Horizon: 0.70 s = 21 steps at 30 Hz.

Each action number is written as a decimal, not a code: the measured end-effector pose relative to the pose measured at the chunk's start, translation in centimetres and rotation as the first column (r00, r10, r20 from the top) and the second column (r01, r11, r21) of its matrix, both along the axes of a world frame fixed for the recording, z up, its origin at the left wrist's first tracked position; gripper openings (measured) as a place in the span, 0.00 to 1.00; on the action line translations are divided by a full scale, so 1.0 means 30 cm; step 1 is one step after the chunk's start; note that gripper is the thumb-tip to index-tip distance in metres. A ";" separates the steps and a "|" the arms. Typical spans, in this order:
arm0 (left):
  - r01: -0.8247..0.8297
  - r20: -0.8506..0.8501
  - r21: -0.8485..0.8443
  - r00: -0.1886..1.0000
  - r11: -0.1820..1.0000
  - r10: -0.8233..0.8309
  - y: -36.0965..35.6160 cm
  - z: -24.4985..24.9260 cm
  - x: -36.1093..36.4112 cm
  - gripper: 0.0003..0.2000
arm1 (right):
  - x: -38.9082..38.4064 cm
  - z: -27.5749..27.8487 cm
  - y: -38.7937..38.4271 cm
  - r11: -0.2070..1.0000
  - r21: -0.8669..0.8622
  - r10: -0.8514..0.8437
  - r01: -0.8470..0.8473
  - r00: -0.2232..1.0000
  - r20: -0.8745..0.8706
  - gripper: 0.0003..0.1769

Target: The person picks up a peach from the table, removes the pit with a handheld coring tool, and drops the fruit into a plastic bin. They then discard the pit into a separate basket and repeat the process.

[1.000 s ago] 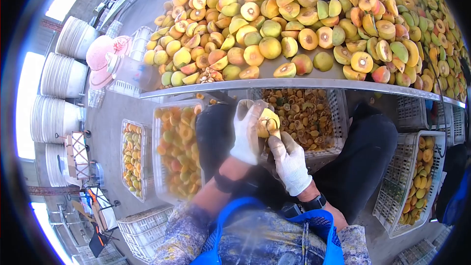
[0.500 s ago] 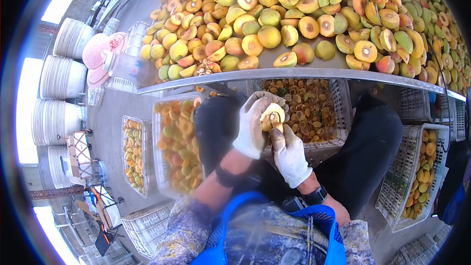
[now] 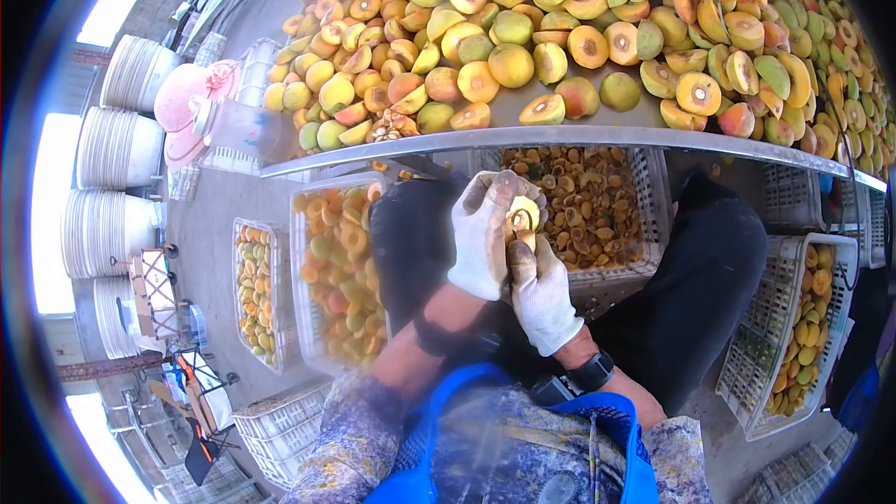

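Both hands wear white gloves with stained fingers and meet above my lap. My left hand (image 3: 483,229) is closed round a yellow halved fruit (image 3: 523,215), its cut face turned up. My right hand (image 3: 541,291) is closed on a small tool with a curved loop (image 3: 528,219), which rests against the cut face; its handle is mostly hidden by the fingers. Just beyond the hands, under the table edge, stands a crate (image 3: 656,215) holding small fruit scraps.
A metal table (image 3: 597,137) heaped with halved fruits (image 3: 512,65) spans the front. Crates of fruit stand left (image 3: 301,271) and right (image 3: 747,355). Stacked white tubs (image 3: 117,149) and a pink hat (image 3: 182,112) are at the far left.
Both hands have shifted slightly, the right one a little left and closer to the left. The fruit half has turned and is more covered by the left fingers.
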<state>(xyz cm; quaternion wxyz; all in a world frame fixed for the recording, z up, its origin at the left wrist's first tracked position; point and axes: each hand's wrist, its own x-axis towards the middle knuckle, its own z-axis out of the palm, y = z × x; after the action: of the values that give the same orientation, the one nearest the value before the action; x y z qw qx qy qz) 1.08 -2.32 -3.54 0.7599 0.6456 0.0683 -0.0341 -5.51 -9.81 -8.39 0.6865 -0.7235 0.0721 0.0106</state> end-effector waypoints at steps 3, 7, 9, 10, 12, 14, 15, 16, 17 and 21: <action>-0.023 -0.001 -0.007 1.000 1.000 0.023 0.000 -0.004 0.004 0.14 | 0.003 0.003 0.008 0.989 0.146 0.009 0.009 0.992 -0.123 0.17; -0.018 0.039 -0.009 0.999 1.000 0.019 -0.002 -0.016 0.000 0.13 | -0.007 -0.051 0.015 0.974 0.225 0.048 -0.016 0.989 -0.137 0.18; -0.017 0.000 -0.049 1.000 0.999 0.017 -0.004 -0.011 0.000 0.13 | -0.003 -0.030 0.006 0.960 0.280 0.075 -0.020 0.979 -0.188 0.18; -0.005 0.007 -0.045 1.000 0.999 0.005 -0.001 -0.011 -0.001 0.13 | -0.002 -0.022 0.001 0.951 0.307 0.091 -0.022 0.973 -0.214 0.19; 0.017 0.026 -0.005 1.000 1.000 -0.017 0.002 -0.007 -0.002 0.13 | -0.002 -0.024 -0.005 0.967 0.247 0.096 -0.063 0.988 -0.125 0.19; 0.034 0.049 0.067 0.998 0.997 -0.037 0.004 0.000 -0.002 0.13 | 0.004 -0.005 -0.014 0.954 0.293 0.117 -0.069 0.982 -0.149 0.19; 0.045 0.059 0.038 0.997 0.998 -0.047 0.001 0.002 -0.002 0.14 | 0.008 0.032 -0.027 0.928 0.368 0.137 -0.049 0.967 -0.216 0.20; 0.058 0.070 0.008 0.996 0.998 -0.058 -0.005 0.005 -0.001 0.14 | 0.009 0.041 -0.029 0.917 0.399 0.122 -0.021 0.966 -0.229 0.19; 0.073 0.083 -0.022 0.994 0.997 -0.071 -0.011 0.007 0.004 0.15 | 0.011 0.050 -0.031 0.903 0.429 0.106 0.007 0.965 -0.241 0.19; 0.096 0.047 -0.084 0.995 0.992 -0.093 -0.015 0.005 0.004 0.15 | 0.006 0.041 -0.004 0.890 0.446 -0.018 0.093 0.985 -0.169 0.19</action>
<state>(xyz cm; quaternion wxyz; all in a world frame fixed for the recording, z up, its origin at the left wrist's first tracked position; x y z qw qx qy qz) 1.21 -2.78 -3.41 0.7859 0.6153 0.0196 -0.0588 -5.33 -9.93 -7.17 0.8278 -0.5385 0.1431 0.0655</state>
